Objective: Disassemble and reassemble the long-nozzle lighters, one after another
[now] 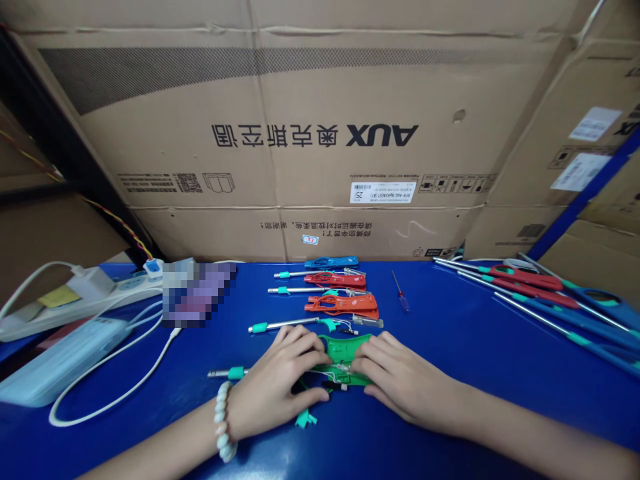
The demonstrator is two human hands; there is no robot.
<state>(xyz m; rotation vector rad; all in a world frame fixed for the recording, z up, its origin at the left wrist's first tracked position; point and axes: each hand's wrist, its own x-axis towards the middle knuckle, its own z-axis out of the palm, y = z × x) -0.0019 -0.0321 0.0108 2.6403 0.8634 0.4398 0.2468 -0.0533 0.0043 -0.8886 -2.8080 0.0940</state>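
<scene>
A green plastic lighter casing (345, 348) lies opened on the blue table, its inner side up. My left hand (293, 370) grips its left end with bent fingers, thumb toward me. At the right end, my right hand (387, 370) has its fingers curled over the casing. Between my fingertips shows a small clear part (343, 367) with thin white wires. A black piece (334, 385) sits just below it. From under my left hand a metal tube with a teal collar (236, 373) sticks out leftward. A loose teal part (305, 419) rests below my left thumb.
Behind my hands lie orange (345, 306), red (340, 280) and blue (335, 262) casings with metal tubes. A screwdriver (401, 297) is beyond my right hand. Several long-nosed lighters (545, 293) lie at right. A power bank (65, 360) and cable are at left; cardboard (310, 87) stands behind.
</scene>
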